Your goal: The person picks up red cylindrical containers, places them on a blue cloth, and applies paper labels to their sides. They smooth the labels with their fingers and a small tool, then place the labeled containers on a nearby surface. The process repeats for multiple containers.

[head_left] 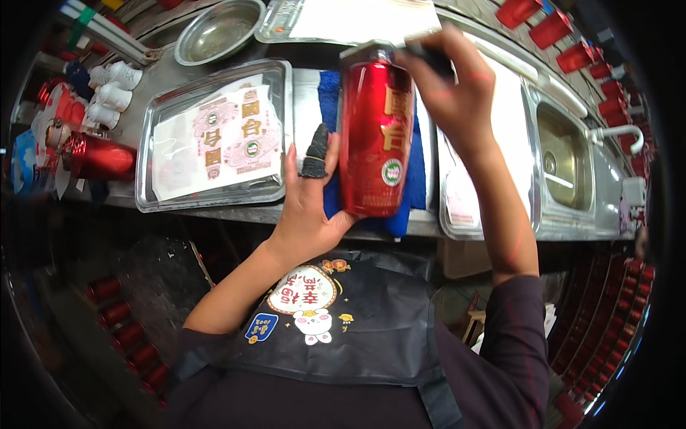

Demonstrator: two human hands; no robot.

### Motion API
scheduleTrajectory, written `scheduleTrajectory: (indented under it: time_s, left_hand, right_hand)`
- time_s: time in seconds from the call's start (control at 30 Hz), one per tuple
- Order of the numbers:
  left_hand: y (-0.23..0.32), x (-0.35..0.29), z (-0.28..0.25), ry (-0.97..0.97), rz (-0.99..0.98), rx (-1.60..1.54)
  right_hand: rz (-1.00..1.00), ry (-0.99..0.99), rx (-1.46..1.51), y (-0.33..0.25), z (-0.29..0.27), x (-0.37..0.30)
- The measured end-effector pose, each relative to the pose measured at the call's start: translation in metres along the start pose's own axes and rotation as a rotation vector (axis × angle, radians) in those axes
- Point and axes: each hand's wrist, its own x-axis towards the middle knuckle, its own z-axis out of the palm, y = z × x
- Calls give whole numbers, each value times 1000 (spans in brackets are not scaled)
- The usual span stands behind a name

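A glossy red bottle [373, 143] with gold lettering and a round green-and-white emblem lies over a blue cloth [401, 223] at the counter's front. Along its lower left side is my left hand [309, 207], one finger wrapped in a black cover. The thumb presses at the bottle's base while the other fingers stretch along its side. At the bottle's far end, my right hand [457, 86] is closed around a dark flat piece [431, 63], too blurred to name. Left of the bottle, a clear tray [286, 143] holds printed sheets [218, 143] with gold and pink marks.
A metal bowl [218, 32] stands at the back left. Another tray with pale sheets [471, 200] lies right of the cloth, before a sink [566, 161] with a white faucet [618, 136]. Red bottle [103, 159] and white cups [114, 93] stand left; red bottles line both sides.
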Motion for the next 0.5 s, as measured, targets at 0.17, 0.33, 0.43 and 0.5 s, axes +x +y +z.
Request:
scheduleTrajectory:
  time_s: [0.17,0.33,0.43,0.5]
  left_hand:
    - [-12,0,5,-120,-20,-78]
    - [-1,19,-28,-35,71,-48]
    - [-2,45,-35,4,128,97]
    - [-5,59,-37,4,168,183]
  right_hand:
    - [-128,-195,65,-86,-19,-70]
    - [404,106,104,-24,-10,-10]
    - [520,180,138,-31,-18,-16]
    - [564,118,131,-48,-23,-31]
